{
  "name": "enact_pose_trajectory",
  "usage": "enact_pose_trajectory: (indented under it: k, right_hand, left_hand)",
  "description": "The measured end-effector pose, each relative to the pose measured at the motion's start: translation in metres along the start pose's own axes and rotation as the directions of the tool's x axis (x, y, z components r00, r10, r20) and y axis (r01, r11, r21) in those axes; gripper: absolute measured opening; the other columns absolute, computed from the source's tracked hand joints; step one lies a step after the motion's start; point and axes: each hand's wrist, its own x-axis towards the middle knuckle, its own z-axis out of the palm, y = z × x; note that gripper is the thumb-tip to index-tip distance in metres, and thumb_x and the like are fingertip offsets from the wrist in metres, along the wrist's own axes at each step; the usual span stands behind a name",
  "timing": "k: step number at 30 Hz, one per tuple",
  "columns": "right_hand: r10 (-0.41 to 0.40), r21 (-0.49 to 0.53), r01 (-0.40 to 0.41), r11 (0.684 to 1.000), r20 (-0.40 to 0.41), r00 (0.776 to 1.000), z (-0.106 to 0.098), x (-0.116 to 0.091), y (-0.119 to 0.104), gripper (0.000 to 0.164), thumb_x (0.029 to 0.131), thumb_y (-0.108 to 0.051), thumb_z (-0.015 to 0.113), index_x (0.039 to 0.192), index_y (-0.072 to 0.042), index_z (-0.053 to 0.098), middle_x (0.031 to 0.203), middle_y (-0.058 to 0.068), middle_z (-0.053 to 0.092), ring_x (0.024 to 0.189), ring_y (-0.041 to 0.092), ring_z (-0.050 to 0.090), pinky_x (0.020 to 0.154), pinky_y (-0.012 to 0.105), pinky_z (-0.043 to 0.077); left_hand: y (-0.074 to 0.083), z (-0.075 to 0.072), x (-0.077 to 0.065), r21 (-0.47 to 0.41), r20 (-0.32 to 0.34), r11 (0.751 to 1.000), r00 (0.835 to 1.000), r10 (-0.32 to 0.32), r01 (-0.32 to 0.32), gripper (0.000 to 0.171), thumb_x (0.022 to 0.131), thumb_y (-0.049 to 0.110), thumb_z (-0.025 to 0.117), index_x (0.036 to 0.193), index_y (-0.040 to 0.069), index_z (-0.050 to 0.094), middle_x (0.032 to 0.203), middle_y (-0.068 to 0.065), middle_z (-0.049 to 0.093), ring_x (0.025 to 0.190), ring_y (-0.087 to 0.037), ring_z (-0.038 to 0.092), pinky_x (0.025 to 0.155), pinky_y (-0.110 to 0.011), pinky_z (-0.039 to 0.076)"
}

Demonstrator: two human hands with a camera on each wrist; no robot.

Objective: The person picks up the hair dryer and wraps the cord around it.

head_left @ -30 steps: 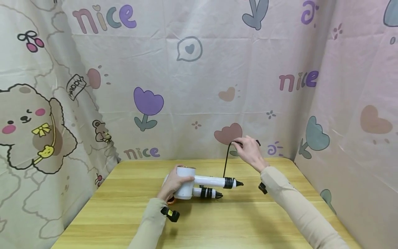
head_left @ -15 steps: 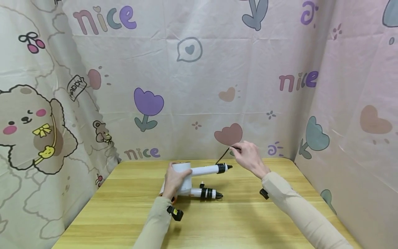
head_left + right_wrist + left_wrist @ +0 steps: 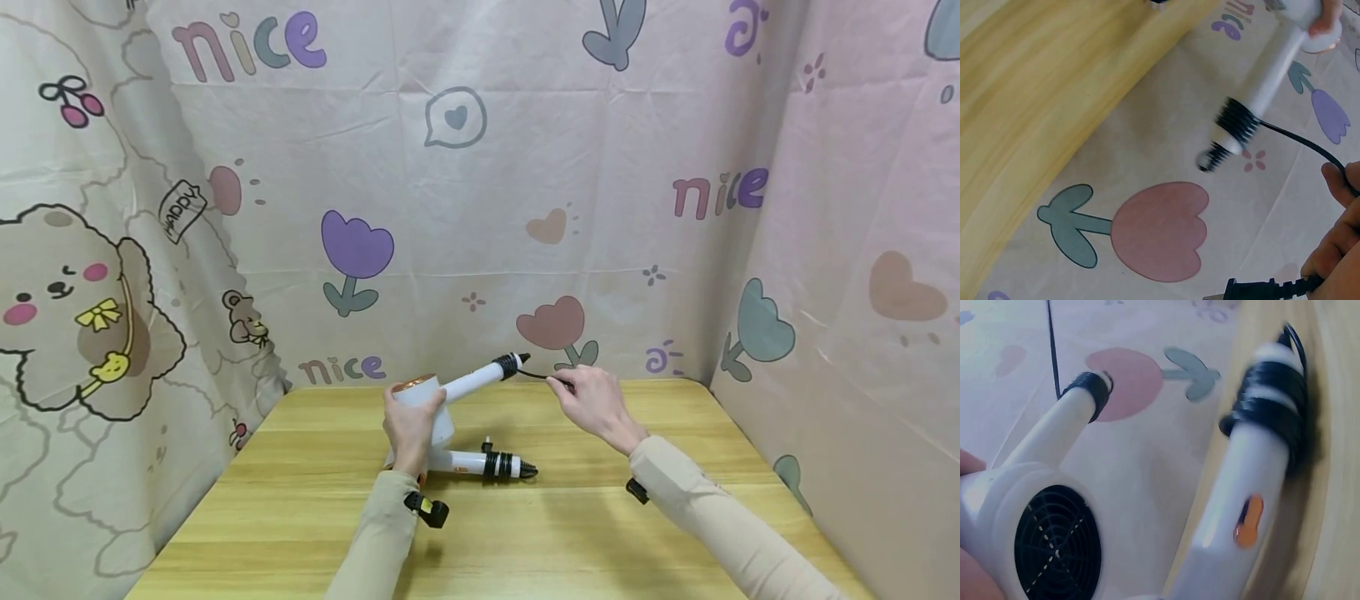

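Note:
My left hand [image 3: 408, 427] grips the round head of a white hair dryer [image 3: 471, 383], held up with its handle slanting up to the right. Black cord is coiled round the handle's end, below its pointed black tip. From this coil a short length of cord [image 3: 532, 375] runs to my right hand [image 3: 597, 407], which pinches it between thumb and fingers. In the right wrist view the plug [image 3: 1250, 290] sticks out from the same hand. A black grille [image 3: 1057, 547] faces the left wrist camera.
A second white hair dryer [image 3: 465, 462] lies on the wooden table [image 3: 600, 533] just below the held one, its cord wound round its handle and its plug [image 3: 487, 445] poking up. Patterned cloth [image 3: 457, 208] hangs behind and at both sides of the table.
The held hair dryer has risen from beside the other one, its handle tilting from level to upward. My right hand has come down, and the free cord between hand and handle is shorter.

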Motion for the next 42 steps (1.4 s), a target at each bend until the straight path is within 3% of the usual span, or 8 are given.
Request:
enact_pose_trajectory:
  k: [4, 7, 15, 20, 26, 33, 39, 42]
  right_hand:
    - [-0.069, 0.001, 0.069, 0.998, 0.021, 0.997, 0.007, -0.007, 0.005, 0.02, 0.092, -0.022, 0.066, 0.073, -0.02, 0.072, 0.056, -0.012, 0.048, 0.052, 0.003, 0.039, 0.047, 0.021, 0.032]
    - [-0.106, 0.019, 0.105, 0.994, 0.07, 0.992, 0.012, -0.014, 0.012, 0.019, 0.093, -0.02, 0.065, 0.076, -0.02, 0.073, 0.056, -0.014, 0.047, 0.054, 0.001, 0.038, 0.05, 0.019, 0.032]
    - [-0.015, 0.13, -0.022, 0.991, 0.276, 0.961, 0.015, -0.031, 0.029, 0.021, 0.099, -0.02, 0.055, 0.101, -0.015, 0.076, 0.056, -0.009, 0.046, 0.049, 0.001, 0.028, 0.049, 0.02, 0.031]
    - [0.059, 0.204, -0.164, 0.965, 0.44, 0.896, 0.018, -0.034, 0.038, 0.025, 0.103, -0.022, 0.049, 0.11, -0.017, 0.072, 0.059, -0.01, 0.04, 0.048, 0.003, 0.028, 0.049, 0.022, 0.033]
    - [0.038, 0.327, -0.276, 0.904, 0.582, 0.813, 0.019, -0.03, 0.048, 0.027, 0.105, -0.021, 0.043, 0.112, -0.016, 0.068, 0.064, -0.004, 0.048, 0.05, 0.006, 0.034, 0.047, 0.023, 0.036]
    - [0.001, 0.407, -0.357, 0.841, 0.659, 0.752, 0.017, -0.032, 0.069, 0.026, 0.105, -0.016, 0.043, 0.11, -0.007, 0.067, 0.069, 0.004, 0.054, 0.052, 0.006, 0.041, 0.045, 0.021, 0.038]
    - [0.021, 0.415, -0.475, 0.776, 0.736, 0.677, 0.015, -0.035, 0.081, 0.026, 0.104, -0.019, 0.047, 0.108, -0.008, 0.07, 0.075, 0.017, 0.059, 0.052, 0.009, 0.044, 0.043, 0.02, 0.039]
    - [0.041, 0.388, -0.512, 0.766, 0.766, 0.641, 0.013, -0.033, 0.082, 0.025, 0.103, -0.022, 0.05, 0.104, -0.01, 0.072, 0.075, 0.017, 0.06, 0.053, 0.009, 0.044, 0.043, 0.018, 0.036]
  left_hand:
    - [0.0, -0.001, 0.002, -0.136, 0.002, 0.987, 0.997, -0.081, 0.081, 0.079, 0.071, 0.031, 0.086, 0.134, 0.008, 0.044, 0.115, -0.018, 0.059, 0.096, -0.031, 0.061, 0.074, -0.04, 0.059]
    - [-0.001, -0.002, 0.003, -0.241, 0.034, 0.957, 0.987, -0.158, 0.162, 0.075, 0.072, 0.028, 0.085, 0.132, 0.008, 0.045, 0.116, -0.015, 0.057, 0.093, -0.025, 0.061, 0.071, -0.034, 0.059]
    - [-0.001, -0.004, 0.005, -0.435, 0.158, 0.846, 0.951, -0.265, 0.308, 0.066, 0.078, 0.025, 0.08, 0.132, 0.014, 0.045, 0.117, -0.009, 0.054, 0.086, -0.018, 0.063, 0.071, -0.034, 0.06]
    - [0.003, -0.005, 0.004, -0.488, 0.211, 0.79, 0.928, -0.308, 0.373, 0.061, 0.078, 0.025, 0.08, 0.129, 0.018, 0.047, 0.113, -0.006, 0.057, 0.084, -0.016, 0.065, 0.072, -0.036, 0.06]
    - [0.005, -0.007, 0.001, -0.496, 0.264, 0.73, 0.883, -0.388, 0.469, 0.074, 0.077, 0.035, 0.081, 0.134, 0.013, 0.039, 0.113, -0.005, 0.059, 0.088, -0.016, 0.065, 0.078, -0.034, 0.059]
    - [0.001, -0.01, -0.001, -0.484, 0.304, 0.712, 0.861, -0.409, 0.509, 0.07, 0.076, 0.038, 0.081, 0.127, 0.008, 0.042, 0.098, -0.002, 0.066, 0.082, -0.016, 0.068, 0.075, -0.033, 0.059]
    - [0.001, -0.013, -0.001, -0.484, 0.327, 0.704, 0.854, -0.406, 0.52, 0.066, 0.078, 0.04, 0.079, 0.124, 0.007, 0.045, 0.09, 0.002, 0.067, 0.079, -0.014, 0.068, 0.073, -0.03, 0.058]
    - [0.002, -0.013, 0.0, -0.497, 0.345, 0.689, 0.849, -0.401, 0.528, 0.062, 0.079, 0.039, 0.078, 0.123, 0.007, 0.047, 0.088, 0.003, 0.068, 0.078, -0.014, 0.068, 0.072, -0.03, 0.059]
